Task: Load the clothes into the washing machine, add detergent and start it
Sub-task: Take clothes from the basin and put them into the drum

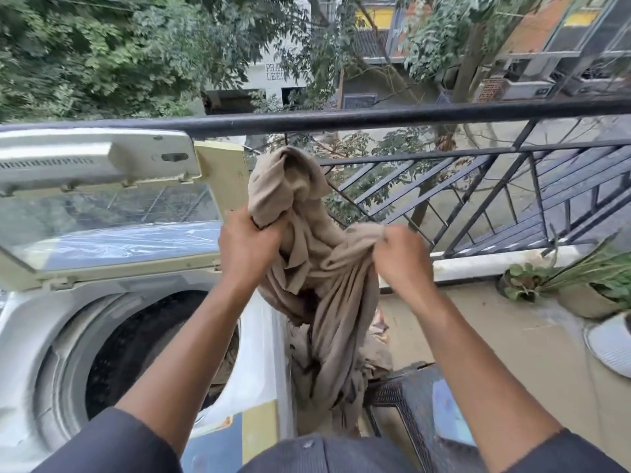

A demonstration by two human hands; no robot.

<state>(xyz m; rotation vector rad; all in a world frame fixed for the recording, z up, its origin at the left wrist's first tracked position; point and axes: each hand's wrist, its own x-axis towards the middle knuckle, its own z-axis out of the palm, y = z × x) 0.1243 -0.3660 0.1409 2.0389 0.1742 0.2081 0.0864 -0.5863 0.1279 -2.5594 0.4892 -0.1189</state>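
A top-loading white washing machine (30, 336) stands at the left with its lid (102, 186) raised and its dark drum (136, 353) open. A long beige garment (324, 285) hangs in the air just right of the machine, its lower end trailing down beside the cabinet. My left hand (247, 247) grips a bunched upper part of the cloth above the drum's right edge. My right hand (403, 257) pinches another fold of the same cloth a little further right.
A black metal balcony railing (375, 119) runs across behind the machine and cloth. A dark woven stool or basket (409, 401) stands on the floor at lower right. Potted plants (580, 288) and a white bowl-like pot (611, 346) line the right edge.
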